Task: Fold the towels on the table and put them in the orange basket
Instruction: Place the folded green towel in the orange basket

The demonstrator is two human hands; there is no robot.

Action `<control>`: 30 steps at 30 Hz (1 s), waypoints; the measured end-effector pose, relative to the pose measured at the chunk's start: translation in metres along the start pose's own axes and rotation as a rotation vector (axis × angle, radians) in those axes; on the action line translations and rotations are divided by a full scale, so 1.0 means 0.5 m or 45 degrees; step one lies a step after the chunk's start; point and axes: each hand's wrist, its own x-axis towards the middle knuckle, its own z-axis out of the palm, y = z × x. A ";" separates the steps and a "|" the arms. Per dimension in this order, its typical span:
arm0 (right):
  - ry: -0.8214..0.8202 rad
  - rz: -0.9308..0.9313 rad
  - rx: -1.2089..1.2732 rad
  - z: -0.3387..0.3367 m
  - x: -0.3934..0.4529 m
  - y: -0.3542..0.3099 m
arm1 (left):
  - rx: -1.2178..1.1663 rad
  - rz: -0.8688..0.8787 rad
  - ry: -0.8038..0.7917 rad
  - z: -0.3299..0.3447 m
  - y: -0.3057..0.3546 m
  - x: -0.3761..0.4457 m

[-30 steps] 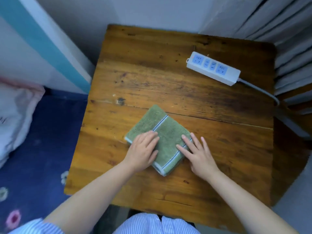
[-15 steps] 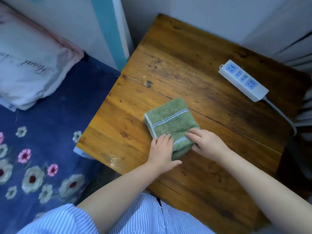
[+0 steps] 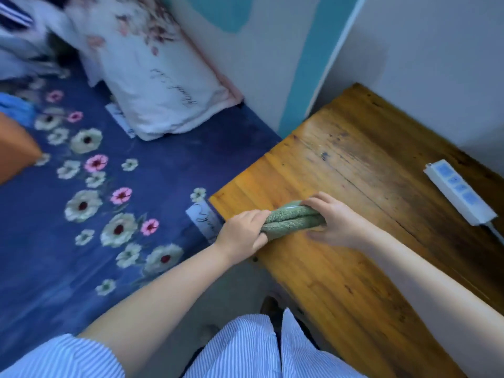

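towel [image 3: 293, 218] is folded up into a thick little green bundle, so the folding part looks done for this one. it's at the near left corner of the worktop [image 3: 362, 170], squeezed between both hands and seems just lifted off the wood, though i can't tell for sure if the underside is clear of it.

left hand [image 3: 241, 231] has its grip wrapped round the left end of the bundle, fingers curled over the top. right hand [image 3: 334, 221] has its grip closed on the right end, thumb underneath, fingers on top. so both are holding the towel, neither one is free.

what's left, going by the task: getting it into the orange basket [image 3: 15, 148]. only a corner of something orange shows at the far left edge of the view, sitting on the blue flowered bed [image 3: 131, 170], and i'm guessing that's the basket. it's well apart from the worktop, so there's a carry across before the drop.

no other towels show on the worktop, just a white power strip [image 3: 459, 192] off to the right. so this could be the last one, but part of the worktop is out of view.
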 end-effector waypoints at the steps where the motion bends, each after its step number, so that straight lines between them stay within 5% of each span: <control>1: -0.005 -0.020 -0.011 0.012 0.015 -0.035 | -0.035 -0.056 -0.010 -0.023 -0.021 -0.032; 5: -0.016 -0.170 -0.154 0.065 0.079 -0.217 | -0.066 -0.286 -0.152 -0.117 -0.117 -0.208; 15: -0.095 -0.484 -0.325 0.197 0.254 -0.640 | 0.039 -0.697 -0.085 -0.259 -0.371 -0.539; 22: -0.271 -0.552 -0.417 0.224 0.425 -0.830 | -0.072 -0.908 -0.137 -0.346 -0.555 -0.606; 30: -0.396 -0.706 -0.479 0.202 0.749 -1.122 | -0.226 -1.155 0.030 -0.534 -0.870 -0.650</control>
